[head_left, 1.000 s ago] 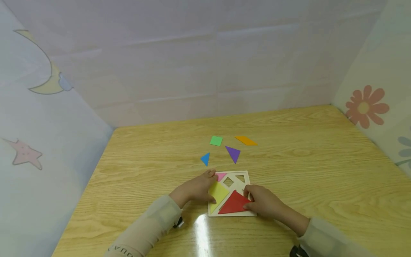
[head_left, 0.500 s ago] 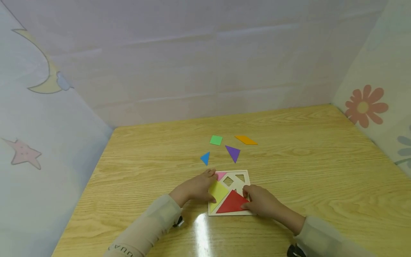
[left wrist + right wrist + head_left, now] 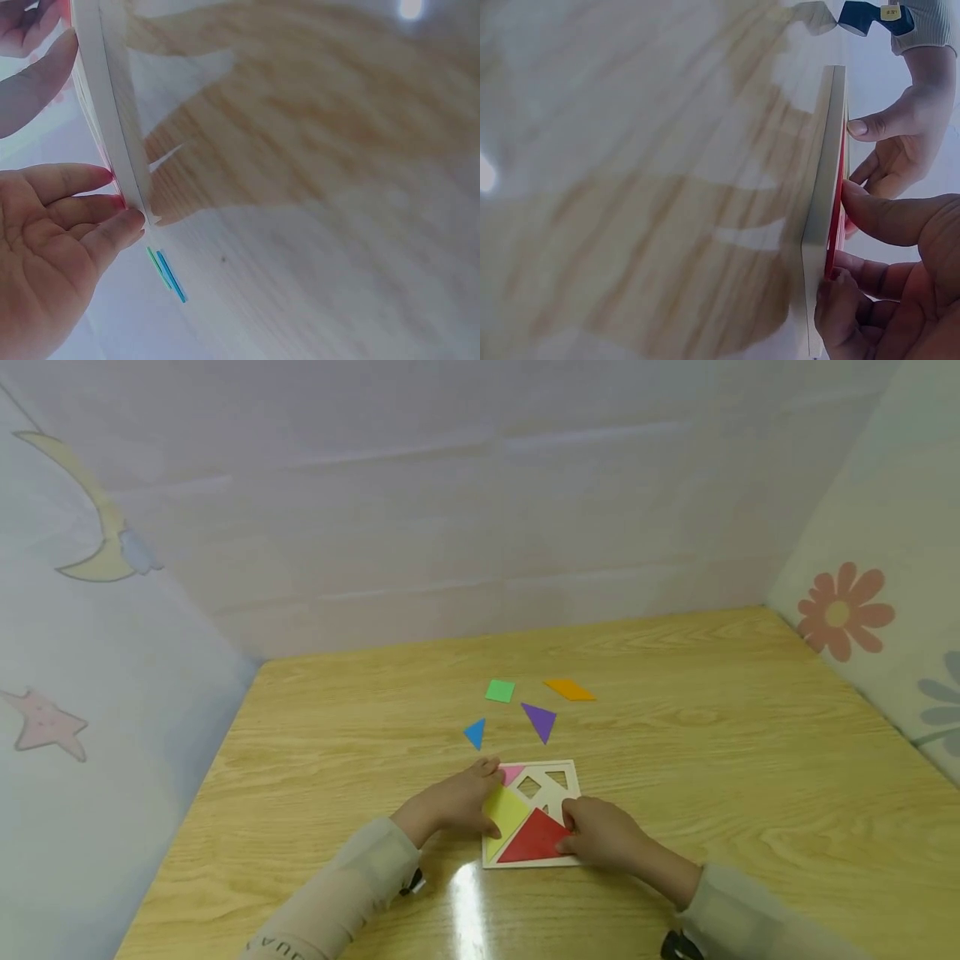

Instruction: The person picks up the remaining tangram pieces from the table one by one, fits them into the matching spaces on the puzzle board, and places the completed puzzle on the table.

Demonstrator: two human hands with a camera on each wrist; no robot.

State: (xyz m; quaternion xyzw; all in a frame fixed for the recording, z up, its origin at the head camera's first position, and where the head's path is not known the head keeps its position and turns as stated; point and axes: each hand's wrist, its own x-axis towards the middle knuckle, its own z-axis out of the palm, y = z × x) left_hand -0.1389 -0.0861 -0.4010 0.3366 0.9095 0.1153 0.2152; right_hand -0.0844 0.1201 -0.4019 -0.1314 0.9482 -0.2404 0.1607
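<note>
The right hand [image 3: 603,833] apparently pinched the red triangle [image 3: 531,841]; the left hand [image 3: 454,797], spread, steadied the board [image 3: 553,794]. Seating seemed in hand, calling for a flat press.

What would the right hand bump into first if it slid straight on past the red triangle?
Probably the yellow triangle, just beyond the red triangle on the board. Depth is hard to judge, so the right hand might pass over it and meet the left hand instead.
</note>
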